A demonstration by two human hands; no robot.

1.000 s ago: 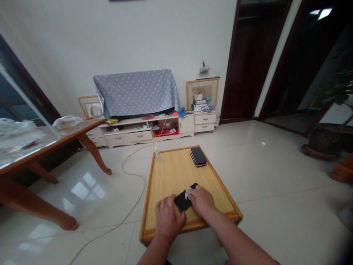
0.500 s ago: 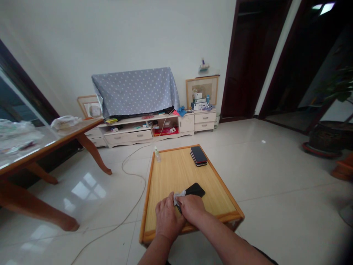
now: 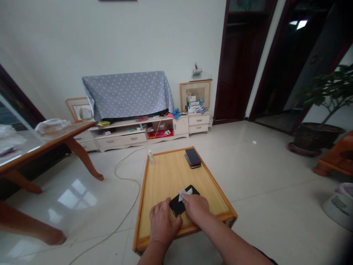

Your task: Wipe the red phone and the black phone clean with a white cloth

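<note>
A black phone (image 3: 179,204) lies on the near part of a low wooden table (image 3: 165,176). My left hand (image 3: 162,224) rests on the table with its thumb against the phone's near left edge, holding it down. My right hand (image 3: 197,208) presses a small white wipe (image 3: 184,193) onto the phone's screen, fingers closed on it. At the table's far right lies a stack of two phones (image 3: 193,158). A small clear bottle (image 3: 151,157) stands at the far left corner.
A brown dining table (image 3: 41,143) stands to the left. A white cable (image 3: 127,184) runs over the tiled floor. A white TV cabinet (image 3: 132,132) with a dotted cloth stands at the wall. Right: potted plant (image 3: 320,136), white bin (image 3: 340,204).
My right hand slid the wipe from the phone's far end to its near left end and back toward the middle. The camera view shifted slightly to the right.
</note>
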